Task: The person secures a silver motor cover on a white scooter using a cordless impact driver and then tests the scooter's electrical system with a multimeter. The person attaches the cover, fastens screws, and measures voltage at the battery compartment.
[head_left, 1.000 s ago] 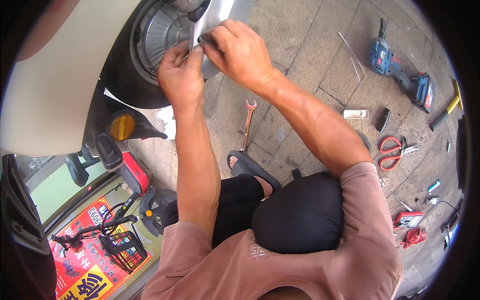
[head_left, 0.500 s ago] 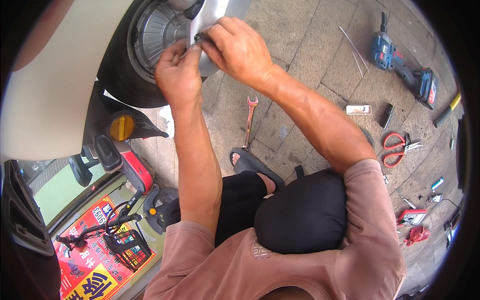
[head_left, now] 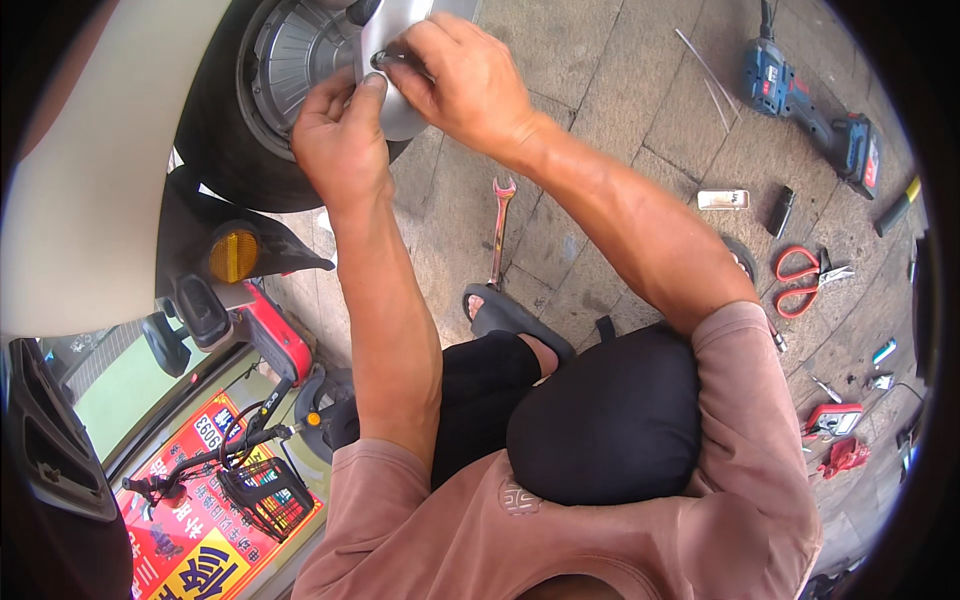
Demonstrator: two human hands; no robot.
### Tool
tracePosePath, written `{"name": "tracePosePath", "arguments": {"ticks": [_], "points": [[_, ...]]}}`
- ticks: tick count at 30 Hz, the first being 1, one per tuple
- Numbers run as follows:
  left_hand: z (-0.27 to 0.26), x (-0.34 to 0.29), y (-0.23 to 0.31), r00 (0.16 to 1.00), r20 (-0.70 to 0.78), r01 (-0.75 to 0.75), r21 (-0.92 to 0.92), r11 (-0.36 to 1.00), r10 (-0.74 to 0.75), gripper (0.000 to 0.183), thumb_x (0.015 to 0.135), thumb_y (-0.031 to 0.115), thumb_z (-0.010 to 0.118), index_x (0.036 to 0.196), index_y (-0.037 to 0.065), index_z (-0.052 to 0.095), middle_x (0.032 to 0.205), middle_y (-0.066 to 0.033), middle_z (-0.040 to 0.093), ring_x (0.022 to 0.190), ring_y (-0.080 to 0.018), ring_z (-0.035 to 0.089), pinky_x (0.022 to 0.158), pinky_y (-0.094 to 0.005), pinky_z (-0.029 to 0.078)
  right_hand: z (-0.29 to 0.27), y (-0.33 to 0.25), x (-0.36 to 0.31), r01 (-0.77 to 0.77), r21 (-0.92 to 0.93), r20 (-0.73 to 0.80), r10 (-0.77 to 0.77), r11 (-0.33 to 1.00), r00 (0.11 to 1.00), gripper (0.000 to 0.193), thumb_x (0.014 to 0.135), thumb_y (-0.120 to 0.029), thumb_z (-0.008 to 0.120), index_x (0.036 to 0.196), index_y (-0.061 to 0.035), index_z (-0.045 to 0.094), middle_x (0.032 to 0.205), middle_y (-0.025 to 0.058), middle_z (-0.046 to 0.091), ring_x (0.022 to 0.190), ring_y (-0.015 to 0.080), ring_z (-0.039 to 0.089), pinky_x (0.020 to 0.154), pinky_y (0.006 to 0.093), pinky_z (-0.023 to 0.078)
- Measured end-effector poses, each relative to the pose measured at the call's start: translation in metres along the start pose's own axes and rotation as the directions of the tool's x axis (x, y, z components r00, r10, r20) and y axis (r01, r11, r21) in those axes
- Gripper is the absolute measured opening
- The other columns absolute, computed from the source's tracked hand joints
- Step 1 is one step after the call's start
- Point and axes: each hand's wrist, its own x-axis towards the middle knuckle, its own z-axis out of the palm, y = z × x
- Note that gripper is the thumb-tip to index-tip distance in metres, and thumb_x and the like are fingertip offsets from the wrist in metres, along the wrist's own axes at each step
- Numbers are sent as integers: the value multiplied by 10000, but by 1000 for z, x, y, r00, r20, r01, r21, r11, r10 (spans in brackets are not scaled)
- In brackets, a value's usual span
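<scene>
At the top of the view, a silver metal arm [head_left: 402, 22] runs beside a wheel with a ribbed silver hub [head_left: 300, 70] and black tyre [head_left: 215, 130]. My left hand [head_left: 345, 135] is closed at the arm's lower edge, its thumb pressed just under a round hole in it. Its other fingers curl between the arm and the wheel, partly hidden. At that hole my right hand [head_left: 465, 85] pinches a small dark piece between thumb and fingers. The piece is too small and covered to name.
On the paving lie a wrench [head_left: 500, 230], a blue cordless impact wrench [head_left: 790, 105], red-handled scissors [head_left: 800, 282], a small white tray [head_left: 723, 200], a black cylinder [head_left: 782, 212] and a red meter [head_left: 835, 420]. A bicycle basket [head_left: 265, 495] and red sign stand at lower left.
Both hands and the silver arm sit slightly farther left and higher in view. My right fingertips have shifted a little, leaving the hole's rim more visible.
</scene>
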Motion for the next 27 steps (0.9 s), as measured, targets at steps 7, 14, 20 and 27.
{"name": "tracePosePath", "arguments": {"ticks": [7,14,20,27], "points": [[2,1,0,1000,-8,-16,-1,1000,16,241,800,-43,654,1024,-105,590,946,-158,681,813,-163,652,763,-252,507,-8,-1,4,207,-72,-50,-211,976,976,167,774,-173,705,871,-80,606,784,87,563,745,307,593,625,410,491],[0,1,1,1000,7,20,29,999,-20,262,803,-41,658,1043,-111,582,972,-163,677,833,-163,650,768,-250,505,-5,0,0,174,-39,-61,-177,984,982,134,793,-155,655,877,-79,583,804,100,526,751,303,569,633,399,489],[0,3,0,1000,11,11,31,999,-11,276,812,-50,651,1062,-125,562,983,-171,670,853,-170,646,788,-250,501,-3,0,0,173,-24,-98,-175,985,980,125,797,-149,649,853,-67,574,803,109,523,754,307,566,637,404,484],[-2,4,-2,1000,12,10,18,1000,-10,279,816,-35,663,1061,-118,559,979,-170,667,847,-169,644,781,-255,501,-2,0,0,127,55,-71,-123,990,990,114,812,-131,625,877,-55,567,813,132,517,787,332,550,666,429,475]]}}
